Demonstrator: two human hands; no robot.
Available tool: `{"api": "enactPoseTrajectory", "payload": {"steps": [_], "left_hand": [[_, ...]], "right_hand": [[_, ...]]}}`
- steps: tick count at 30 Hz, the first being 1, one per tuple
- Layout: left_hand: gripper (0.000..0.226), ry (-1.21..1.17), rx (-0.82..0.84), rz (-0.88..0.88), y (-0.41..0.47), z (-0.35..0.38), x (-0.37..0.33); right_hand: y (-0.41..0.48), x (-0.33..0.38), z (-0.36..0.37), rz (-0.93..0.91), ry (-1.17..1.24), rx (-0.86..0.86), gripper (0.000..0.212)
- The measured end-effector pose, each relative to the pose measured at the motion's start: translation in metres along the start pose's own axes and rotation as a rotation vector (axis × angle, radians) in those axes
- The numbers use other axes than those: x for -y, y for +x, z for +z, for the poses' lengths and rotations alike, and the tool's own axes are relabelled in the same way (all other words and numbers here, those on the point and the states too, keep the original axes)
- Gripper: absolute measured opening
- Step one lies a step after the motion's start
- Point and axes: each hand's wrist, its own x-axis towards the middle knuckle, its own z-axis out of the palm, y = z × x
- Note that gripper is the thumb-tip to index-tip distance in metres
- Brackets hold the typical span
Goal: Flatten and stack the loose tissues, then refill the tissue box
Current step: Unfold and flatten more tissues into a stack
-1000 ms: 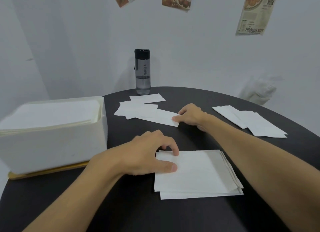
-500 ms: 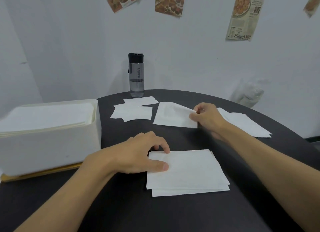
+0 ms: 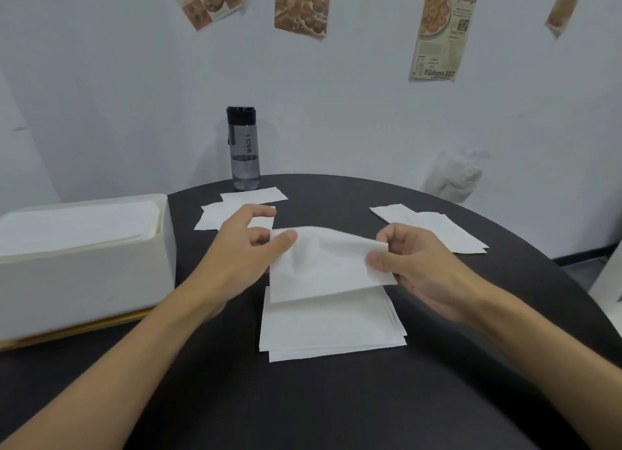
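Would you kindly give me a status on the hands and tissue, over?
Left hand and right hand both pinch one tissue, held above the stack. Tissue box holds tissues already; more loose tissues lie beyond. Nothing blocks the stack.

We record only the person's two arms in frame. Left hand (image 3: 242,251) and left forearm (image 3: 134,365): bare, uncovered from fingertips to the lower frame edge. Right hand (image 3: 420,264) and right forearm (image 3: 538,342): likewise bare along the whole visible length. Fingers on both sides are softened by blur; we cannot read finer detail there.
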Motion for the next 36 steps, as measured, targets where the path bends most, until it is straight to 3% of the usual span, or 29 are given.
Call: {"api": "enactPoseTrajectory", "payload": {"steps": [9,14,20,22,25,27,31,36], "left_hand": [[0.018,0.029,0.152,0.023,-0.009,-0.004,-0.006],[0.018,0.345,0.317,0.119,-0.006,-0.003,0.006],[0.036,0.585,0.592,0.114,-0.009,-0.003,0.009],[0.039,0.61,0.637,0.121,-0.011,-0.004,0.009],[0.037,0.605,0.622,0.156,-0.012,-0.002,0.01],[0.036,0.604,0.591,0.171,-0.012,0.001,0.011],[0.031,0.618,0.514,0.194,-0.013,0.007,0.015],[0.029,0.625,0.481,0.206,-0.014,0.01,0.015]], "right_hand": [[0.0,-0.012,-0.003,-0.025,-0.196,-0.002,0.014],[0.002,-0.019,-0.01,-0.075,-0.487,0.075,0.005],[0.024,-0.045,-0.062,-0.025,-0.915,-0.373,0.009],[0.031,-0.053,-0.082,0.073,-1.029,-0.489,0.03],[0.038,-0.058,-0.096,0.206,-1.016,-0.533,0.047],[0.042,-0.059,-0.098,0.212,-1.001,-0.542,0.027],[0.043,-0.058,-0.098,0.192,-1.004,-0.596,0.034],[0.043,-0.055,-0.095,0.171,-1.091,-0.601,0.019]]}}
